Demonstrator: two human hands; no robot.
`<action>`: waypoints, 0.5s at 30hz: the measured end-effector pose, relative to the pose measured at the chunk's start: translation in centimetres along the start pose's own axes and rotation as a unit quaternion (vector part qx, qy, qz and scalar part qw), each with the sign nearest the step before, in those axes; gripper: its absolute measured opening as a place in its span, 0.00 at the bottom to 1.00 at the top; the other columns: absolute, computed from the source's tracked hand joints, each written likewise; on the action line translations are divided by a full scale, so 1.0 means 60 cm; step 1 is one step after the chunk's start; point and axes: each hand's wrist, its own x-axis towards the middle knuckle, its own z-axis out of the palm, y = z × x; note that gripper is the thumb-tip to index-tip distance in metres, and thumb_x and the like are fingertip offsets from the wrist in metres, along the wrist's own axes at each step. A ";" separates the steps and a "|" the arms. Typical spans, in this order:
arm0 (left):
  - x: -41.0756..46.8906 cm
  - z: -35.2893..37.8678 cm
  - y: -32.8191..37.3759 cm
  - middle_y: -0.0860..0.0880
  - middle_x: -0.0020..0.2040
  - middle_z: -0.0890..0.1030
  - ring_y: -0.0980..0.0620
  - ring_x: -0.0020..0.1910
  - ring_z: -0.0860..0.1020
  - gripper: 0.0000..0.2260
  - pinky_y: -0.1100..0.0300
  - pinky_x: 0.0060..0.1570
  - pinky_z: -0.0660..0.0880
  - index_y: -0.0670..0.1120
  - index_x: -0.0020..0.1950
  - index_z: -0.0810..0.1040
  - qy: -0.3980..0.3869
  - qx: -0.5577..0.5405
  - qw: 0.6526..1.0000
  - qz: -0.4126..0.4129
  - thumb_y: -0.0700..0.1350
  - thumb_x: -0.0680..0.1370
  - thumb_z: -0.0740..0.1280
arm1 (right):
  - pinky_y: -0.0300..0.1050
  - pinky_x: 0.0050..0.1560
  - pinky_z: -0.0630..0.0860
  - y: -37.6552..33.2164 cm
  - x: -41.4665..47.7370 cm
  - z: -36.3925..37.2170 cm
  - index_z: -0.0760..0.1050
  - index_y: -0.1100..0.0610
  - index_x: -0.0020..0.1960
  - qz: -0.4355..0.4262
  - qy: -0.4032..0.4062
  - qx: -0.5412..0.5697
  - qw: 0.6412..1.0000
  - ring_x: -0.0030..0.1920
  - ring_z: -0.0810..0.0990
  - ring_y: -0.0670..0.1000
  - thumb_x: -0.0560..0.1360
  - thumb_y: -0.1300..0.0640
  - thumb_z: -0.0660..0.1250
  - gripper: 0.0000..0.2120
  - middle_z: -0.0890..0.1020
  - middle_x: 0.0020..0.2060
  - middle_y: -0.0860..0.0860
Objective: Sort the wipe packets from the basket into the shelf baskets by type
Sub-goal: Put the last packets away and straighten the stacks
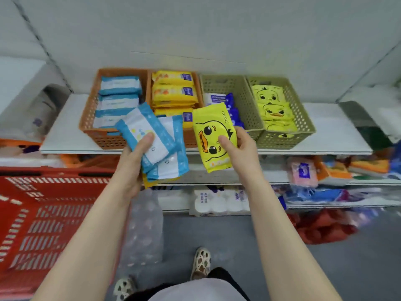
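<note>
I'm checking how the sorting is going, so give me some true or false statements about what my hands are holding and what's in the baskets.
1. The right hand holds a yellow duck packet. True.
2. The left hand holds nothing. False: it grips a stack of blue and white packets.
3. The far-right green basket contains duck packs. True.
4. The far-left orange basket contains duck packs. False: it holds blue-edged white packs.
5. The red basket stands on the shelf beside the green ones. False: it sits lower left, below that shelf.
</note>
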 end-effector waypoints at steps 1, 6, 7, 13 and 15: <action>0.009 0.033 -0.004 0.46 0.60 0.83 0.50 0.53 0.84 0.23 0.56 0.44 0.81 0.44 0.72 0.71 0.004 -0.002 1.000 0.004 0.48 0.78 0.68 | 0.59 0.58 0.78 0.003 0.018 -0.028 0.75 0.53 0.62 -0.001 0.006 -0.001 1.000 0.54 0.82 0.50 0.74 0.51 0.69 0.18 0.84 0.53 0.48; 0.058 0.163 -0.024 0.46 0.63 0.81 0.48 0.58 0.82 0.22 0.55 0.51 0.81 0.45 0.72 0.71 -0.009 0.001 1.000 0.012 0.47 0.79 0.66 | 0.57 0.66 0.73 0.020 0.105 -0.159 0.69 0.51 0.71 0.042 0.065 0.041 0.996 0.66 0.76 0.51 0.70 0.42 0.71 0.33 0.78 0.66 0.50; 0.070 0.182 -0.025 0.46 0.63 0.82 0.48 0.58 0.82 0.22 0.55 0.50 0.82 0.45 0.72 0.71 -0.012 0.006 1.000 0.011 0.48 0.79 0.66 | 0.57 0.66 0.74 0.022 0.124 -0.184 0.69 0.51 0.71 0.038 0.084 0.046 0.995 0.66 0.76 0.51 0.69 0.41 0.71 0.33 0.77 0.66 0.50; 0.152 0.271 -0.026 0.48 0.60 0.83 0.49 0.55 0.83 0.24 0.54 0.45 0.81 0.46 0.72 0.71 -0.047 0.031 0.998 0.017 0.50 0.77 0.69 | 0.56 0.57 0.77 0.012 0.232 -0.308 0.76 0.51 0.59 -0.052 0.154 -0.081 0.983 0.52 0.81 0.54 0.76 0.55 0.66 0.12 0.84 0.50 0.50; 0.177 0.290 -0.024 0.47 0.60 0.83 0.47 0.55 0.83 0.27 0.52 0.46 0.81 0.46 0.72 0.71 -0.061 0.027 0.998 0.009 0.52 0.74 0.71 | 0.51 0.58 0.74 0.022 0.272 -0.333 0.75 0.51 0.63 -0.034 0.120 -0.239 0.963 0.56 0.78 0.57 0.77 0.54 0.65 0.14 0.83 0.54 0.53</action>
